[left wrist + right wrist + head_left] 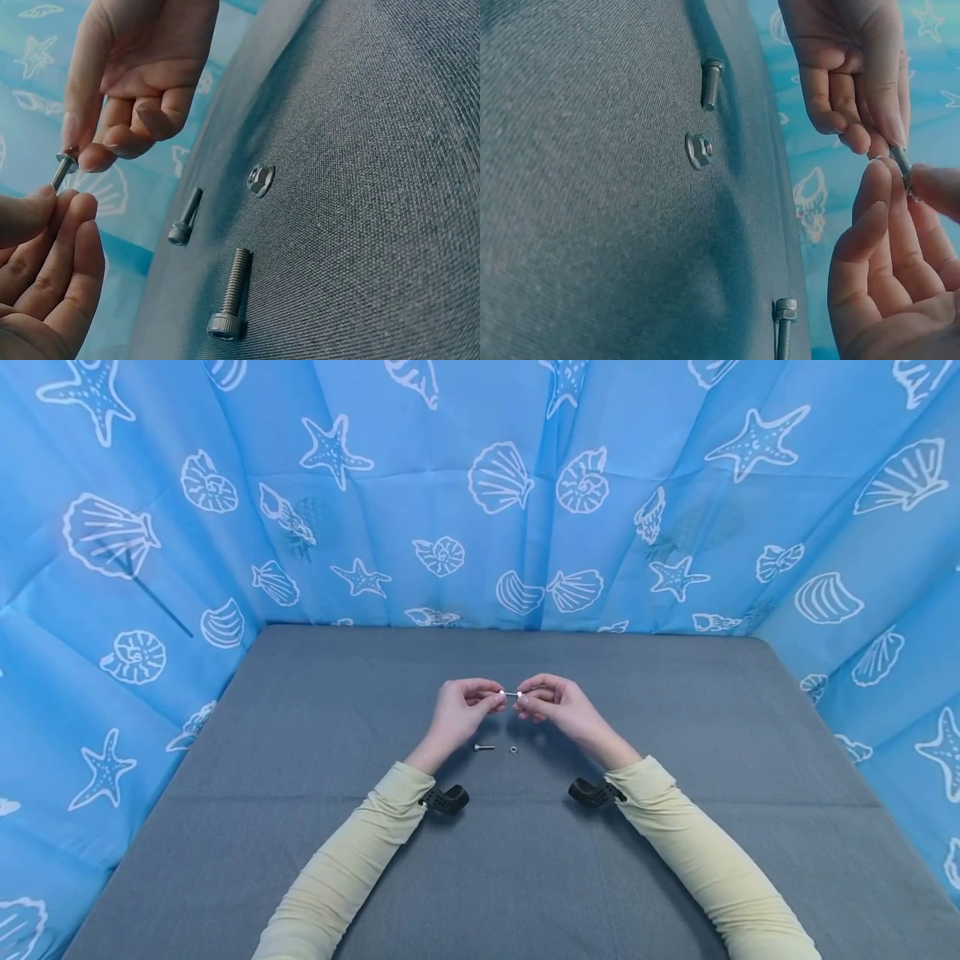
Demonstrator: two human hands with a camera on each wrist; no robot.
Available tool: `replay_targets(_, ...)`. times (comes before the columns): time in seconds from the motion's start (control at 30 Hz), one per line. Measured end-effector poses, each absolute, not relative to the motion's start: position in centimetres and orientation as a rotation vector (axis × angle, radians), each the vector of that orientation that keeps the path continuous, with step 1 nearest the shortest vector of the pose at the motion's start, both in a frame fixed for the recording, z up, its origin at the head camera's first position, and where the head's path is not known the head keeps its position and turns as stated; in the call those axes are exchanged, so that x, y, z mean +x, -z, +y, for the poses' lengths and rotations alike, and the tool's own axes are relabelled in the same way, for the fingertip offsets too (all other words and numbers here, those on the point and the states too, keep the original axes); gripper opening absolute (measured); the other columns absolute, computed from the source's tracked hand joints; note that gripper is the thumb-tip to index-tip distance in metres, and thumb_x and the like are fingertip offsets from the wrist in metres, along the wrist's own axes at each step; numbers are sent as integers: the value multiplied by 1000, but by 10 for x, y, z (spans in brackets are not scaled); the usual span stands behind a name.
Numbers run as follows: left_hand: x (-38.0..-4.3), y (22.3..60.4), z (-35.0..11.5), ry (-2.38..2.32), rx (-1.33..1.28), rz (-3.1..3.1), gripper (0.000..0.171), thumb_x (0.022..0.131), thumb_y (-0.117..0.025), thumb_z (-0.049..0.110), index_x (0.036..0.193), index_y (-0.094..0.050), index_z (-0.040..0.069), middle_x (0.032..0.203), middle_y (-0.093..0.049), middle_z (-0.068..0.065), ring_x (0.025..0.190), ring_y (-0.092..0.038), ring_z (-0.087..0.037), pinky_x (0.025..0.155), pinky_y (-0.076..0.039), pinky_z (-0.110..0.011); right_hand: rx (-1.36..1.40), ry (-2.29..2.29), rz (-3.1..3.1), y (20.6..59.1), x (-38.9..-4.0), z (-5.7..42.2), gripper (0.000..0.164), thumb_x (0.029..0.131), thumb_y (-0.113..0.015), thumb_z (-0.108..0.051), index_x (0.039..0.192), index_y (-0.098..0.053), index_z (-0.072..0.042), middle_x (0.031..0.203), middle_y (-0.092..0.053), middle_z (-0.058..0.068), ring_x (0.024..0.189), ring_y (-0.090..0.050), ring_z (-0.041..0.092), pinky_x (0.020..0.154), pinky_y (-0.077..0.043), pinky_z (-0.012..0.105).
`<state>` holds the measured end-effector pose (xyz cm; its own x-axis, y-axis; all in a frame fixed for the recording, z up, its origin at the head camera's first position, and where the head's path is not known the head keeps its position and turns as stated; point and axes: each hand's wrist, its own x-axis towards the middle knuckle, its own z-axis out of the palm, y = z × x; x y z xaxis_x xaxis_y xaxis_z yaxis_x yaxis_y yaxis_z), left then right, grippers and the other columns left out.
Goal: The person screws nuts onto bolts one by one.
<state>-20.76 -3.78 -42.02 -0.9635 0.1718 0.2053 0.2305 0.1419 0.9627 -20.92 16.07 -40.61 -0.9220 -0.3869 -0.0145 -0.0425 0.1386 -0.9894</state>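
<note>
Both hands meet over the table and share one small metal bolt. The left hand pinches one end between thumb and fingers, hiding that end. At the other end, the right hand has its thumb and fingertips on a flanged nut around the shank. Below the hands, a socket-head bolt lies on the cloth beside a loose flanged nut. Another bolt lies farther back in the left wrist view. In the right wrist view, that bolt shows a nut close to its head.
Grey cloth covers the table. Blue curtains with shell and starfish prints enclose the back and both sides. A black wrist mount projects inward from the left cuff, and another from the right.
</note>
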Motion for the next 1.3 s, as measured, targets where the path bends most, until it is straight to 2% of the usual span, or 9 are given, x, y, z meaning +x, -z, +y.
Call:
replay_targets(0.13,-207,420,-38,1984,-421,-2342,14,89,-68,3,98,-69,-8,83,-72,-11,75,-70,-18,72,-58,-42,-395,1825,2162,405,-210,159,32,98,-57,-17,113,-56,11,97,-67,23,82,-67,19,77,-54,45)
replay_targets(0.27,-207,419,-38,1972,-420,-2348,14,89,-67,3,98,-70,-7,83,-72,-10,74,-70,-18,72,-58,-40,-357,1813,2165,404,-210,159,36,100,-54,-23,114,-56,10,98,-67,22,82,-67,20,76,-55,43)
replay_targets(0.43,-206,418,-38,1967,-416,-2352,12,89,-67,3,96,-70,-6,82,-72,-10,74,-70,-18,72,-58,-40,-415,1825,2193,403,-209,159,28,96,-61,-14,114,-56,8,102,-65,27,84,-67,21,75,-54,44)
replay_targets(0.67,-204,416,-37,1969,-426,-2339,13,88,-68,2,97,-70,-8,82,-71,-13,75,-71,-22,72,-57,-44,-343,1781,2186,402,-209,157,37,100,-53,-24,115,-55,10,102,-66,23,84,-67,21,76,-54,43)
replay_targets(0.87,-206,419,-38,1955,-419,-2366,14,89,-68,5,98,-70,-6,83,-72,-9,75,-70,-17,72,-58,-40,-411,1799,2216,403,-210,159,29,96,-61,-14,115,-56,7,103,-65,26,87,-66,24,77,-53,49)
replay_targets(0.97,-207,419,-37,1950,-432,-2361,15,89,-68,4,98,-70,-7,83,-72,-10,75,-70,-17,73,-58,-42,-391,1783,2215,404,-210,158,32,97,-58,-18,112,-57,10,99,-66,23,86,-66,23,78,-52,49)
replay_targets(1.07,-207,419,-37,1954,-434,-2350,14,89,-68,3,98,-70,-7,83,-72,-10,74,-70,-18,72,-58,-40,-336,1798,2194,404,-211,157,37,99,-55,-24,113,-56,10,96,-68,19,84,-66,21,76,-54,44)
replay_targets(1.17,-207,419,-37,1963,-425,-2348,12,89,-67,3,97,-70,-6,82,-72,-10,74,-70,-17,71,-58,-38,-343,1831,2193,405,-211,158,35,98,-57,-21,117,-54,9,98,-68,19,86,-67,25,75,-54,42)
replay_targets(1.3,-206,418,-37,1979,-420,-2360,13,89,-67,4,97,-70,-6,82,-72,-10,75,-70,-18,73,-58,-42,-399,1832,2225,405,-211,159,31,94,-63,-12,116,-56,8,101,-66,23,94,-65,35,78,-52,48)
